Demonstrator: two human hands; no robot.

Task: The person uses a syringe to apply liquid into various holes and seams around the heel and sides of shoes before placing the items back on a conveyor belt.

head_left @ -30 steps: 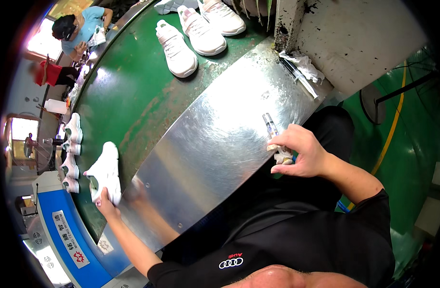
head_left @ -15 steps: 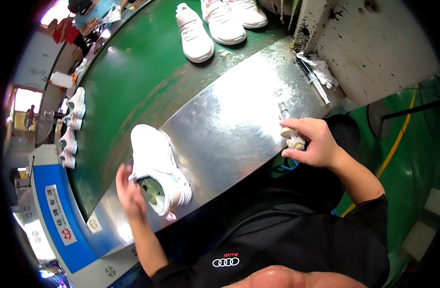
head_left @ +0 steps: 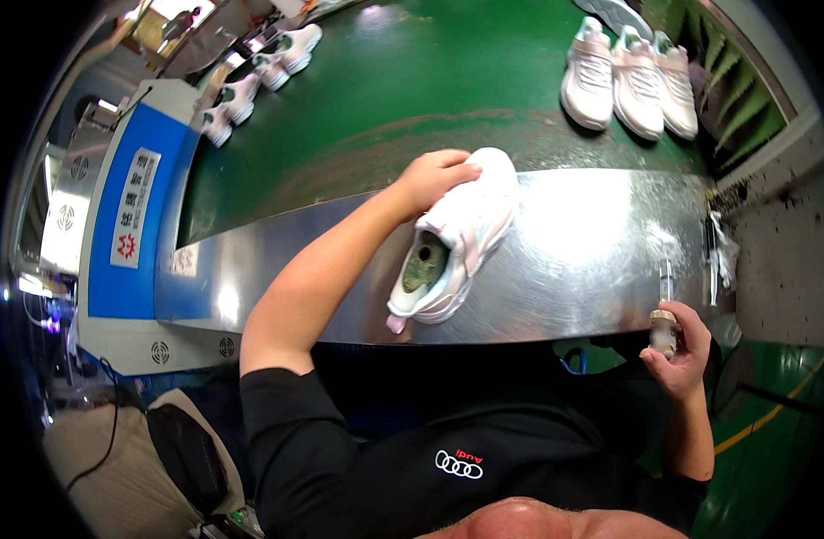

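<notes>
A white sneaker (head_left: pixel 473 216) with a pink heel tab lies on the metal ledge, its toe pointing away and its green-lined opening facing up. My left hand (head_left: pixel 432 180) is closed at the left side of its toe, with the fingertips on the upper. Over the front edge of the ledge at the right, my right hand (head_left: pixel 686 352) grips a syringe-like tool (head_left: pixel 663 329) between thumb and fingers. The tool has a clear narrow front part and a pale, stained body. Its tip is lost in the glare of the metal.
The metal ledge (head_left: pixel 573 296) borders a green work surface (head_left: pixel 412 81). Three white sneakers (head_left: pixel 636 85) stand at the far right, and several more shoes (head_left: pixel 241 97) at the far left. A pen-like tool (head_left: pixel 713 260) lies beside crumpled white material (head_left: pixel 726 247). A blue-and-white machine housing (head_left: pixel 133 216) stands left.
The whole view has swung round. My left hand has gone from beside the sneaker's opening to its toe and now touches it. My right hand still holds the syringe-like tool.
</notes>
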